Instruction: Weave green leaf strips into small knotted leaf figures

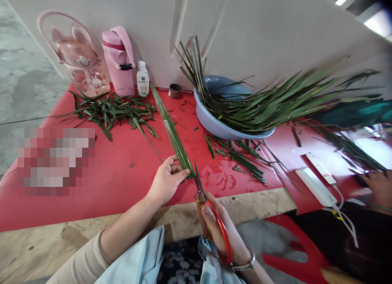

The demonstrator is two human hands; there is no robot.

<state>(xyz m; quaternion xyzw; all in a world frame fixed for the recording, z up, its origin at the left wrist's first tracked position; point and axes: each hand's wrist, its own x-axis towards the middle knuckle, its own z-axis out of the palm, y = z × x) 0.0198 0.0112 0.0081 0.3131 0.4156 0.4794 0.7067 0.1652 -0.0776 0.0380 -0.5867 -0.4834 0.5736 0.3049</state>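
In the head view, a long green leaf [171, 127] lies flat on the red table [122, 174], running from near the back edge, beside a small white bottle [142, 78], down to the front edge. It is narrow, glossy and ribbed along its length, and its near end sits at the hands.

The left hand [167, 180] pinches that near end between thumb and curled fingers [180, 169], pressing it to the table. Its palm faces right, and the forearm comes up from the lower left in a beige sleeve.

The right hand [222, 235] grips red-handled scissors [211, 210], fingers closed through the loops. The blades point up and away, their tip touching the leaf's end just right of the left thumb; whether the blades are parted cannot be told. The wrist wears a bracelet and lies below the front edge.

A blue bowl [214, 120] of leaves stands at the back right, cut scraps [113, 110] at the back left.
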